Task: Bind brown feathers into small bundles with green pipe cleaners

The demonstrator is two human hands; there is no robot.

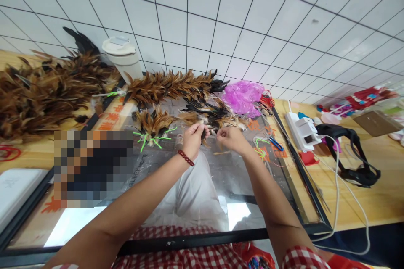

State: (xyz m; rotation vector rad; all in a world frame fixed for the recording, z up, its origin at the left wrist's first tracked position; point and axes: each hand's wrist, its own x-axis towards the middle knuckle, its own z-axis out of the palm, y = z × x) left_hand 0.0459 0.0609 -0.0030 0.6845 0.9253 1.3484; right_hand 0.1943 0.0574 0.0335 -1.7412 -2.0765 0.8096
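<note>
Above the glass tabletop, my left hand (pixel 193 139), with a dark red bead bracelet (pixel 186 157) at the wrist, is closed in a pinch on a small brown feather (pixel 205 138). My right hand (pixel 230 139) is held a short gap to its right, fingers curled together; what they hold, if anything, is too small to make out. Just beyond both hands lies a loose pile of black and tan feathers (pixel 208 113). To the left sits a feather bundle (pixel 154 124) with bright green ties (pixel 148 139) spread at its base.
A long brown feather strip (pixel 170 87) runs along the back, beside a white lidded cup (pixel 124 56). More feathers (pixel 47 92) heap at left. A purple plastic bag (pixel 243 97), blue pen (pixel 277 144), power strip (pixel 299 130), black strap (pixel 350 155) and trailing white cable (pixel 336 185) lie right.
</note>
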